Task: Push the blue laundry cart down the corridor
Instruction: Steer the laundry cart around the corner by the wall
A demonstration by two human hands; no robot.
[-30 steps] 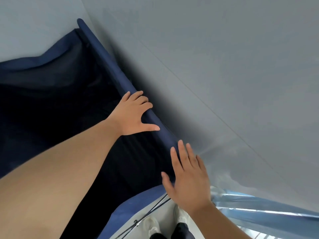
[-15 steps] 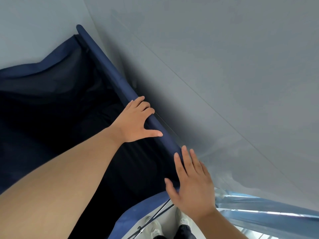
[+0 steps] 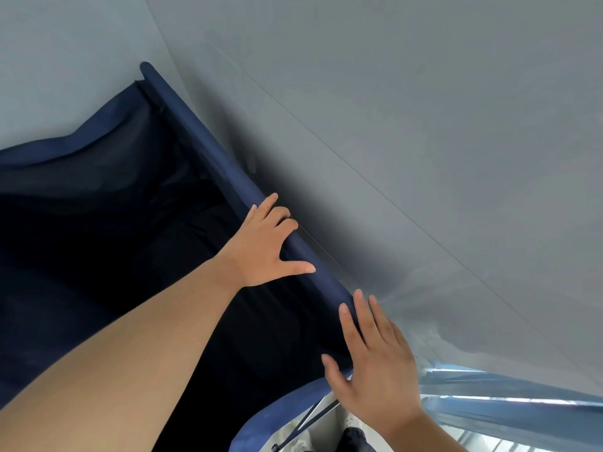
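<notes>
The blue laundry cart fills the left half of the head view, its dark fabric bin open below me. Its padded blue rim (image 3: 208, 141) runs diagonally from the far corner toward me. My left hand (image 3: 261, 246) sits on that rim, fingers curled over the bar and thumb stretched along its inner side. My right hand (image 3: 375, 363) lies flat with straight fingers over the rim's near corner.
A grey wall (image 3: 424, 125) runs close along the cart's right side, with a dark shadow between them. A shiny metal strip (image 3: 505, 406) shows at the bottom right. My shoes (image 3: 354, 422) and the cart's thin frame rods (image 3: 306, 419) appear below the near rim.
Both hands keep their places on the rim. The cart and hands sit slightly lower and further right in view than a second ago.
</notes>
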